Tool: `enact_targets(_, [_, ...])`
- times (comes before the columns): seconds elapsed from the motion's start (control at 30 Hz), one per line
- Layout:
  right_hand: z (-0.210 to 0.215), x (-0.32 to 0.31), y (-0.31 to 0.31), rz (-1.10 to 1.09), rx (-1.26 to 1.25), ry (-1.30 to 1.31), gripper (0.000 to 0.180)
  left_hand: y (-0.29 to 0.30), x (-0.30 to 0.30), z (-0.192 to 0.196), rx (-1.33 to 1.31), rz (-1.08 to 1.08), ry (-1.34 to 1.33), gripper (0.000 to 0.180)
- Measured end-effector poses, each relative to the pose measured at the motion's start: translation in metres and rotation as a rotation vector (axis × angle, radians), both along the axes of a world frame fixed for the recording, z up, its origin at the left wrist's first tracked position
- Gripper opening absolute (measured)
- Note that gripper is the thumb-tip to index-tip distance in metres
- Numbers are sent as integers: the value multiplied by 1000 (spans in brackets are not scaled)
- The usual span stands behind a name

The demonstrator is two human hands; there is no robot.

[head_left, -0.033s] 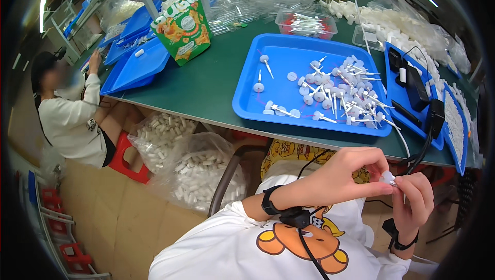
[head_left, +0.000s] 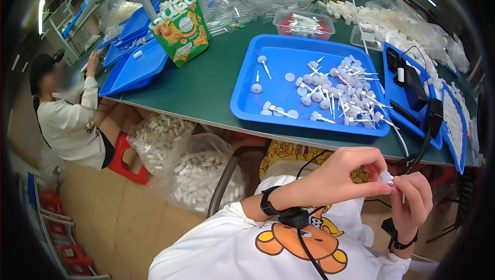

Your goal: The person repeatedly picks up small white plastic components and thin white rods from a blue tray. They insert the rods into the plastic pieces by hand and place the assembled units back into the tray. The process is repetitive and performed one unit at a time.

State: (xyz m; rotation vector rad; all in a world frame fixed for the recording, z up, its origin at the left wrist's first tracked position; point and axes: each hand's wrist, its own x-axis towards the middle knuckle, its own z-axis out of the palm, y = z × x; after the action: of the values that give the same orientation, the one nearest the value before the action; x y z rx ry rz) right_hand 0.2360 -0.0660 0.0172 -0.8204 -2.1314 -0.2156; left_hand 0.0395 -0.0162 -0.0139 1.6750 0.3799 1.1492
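My left hand [head_left: 356,171] pinches a small white plastic part with a round, translucent disc [head_left: 384,177] between thumb and fingers. Against the same piece, the fingers of my right hand [head_left: 414,197] are closed on its other side, and a thin white stem pokes out below them. Both hands are held over my lap, just off the table's front edge. Beyond them on the table lies a blue tray [head_left: 247,106]. A heap of similar disc-and-stem parts [head_left: 330,87] fills its right side, with a few lying apart at the left.
A second blue tray [head_left: 437,137] with black devices and cables stands to the right. Behind are a clear tub of white sticks [head_left: 304,24] and a green snack bag [head_left: 181,31]. Sacks of white pieces [head_left: 198,177] sit on the floor. A co-worker [head_left: 69,117] sits at far left.
The whole view has shifted very slightly. Both hands keep their hold on the small white part.
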Motion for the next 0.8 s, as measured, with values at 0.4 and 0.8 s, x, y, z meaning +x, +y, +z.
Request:
enact_targets(0.4, [7,-3,6,-10,38,35,28,4,-23,7,28,86,-62,52])
enact_targets(0.8, [3,2,7,24,62,56,27,5,-24,6,124,81,-7,26])
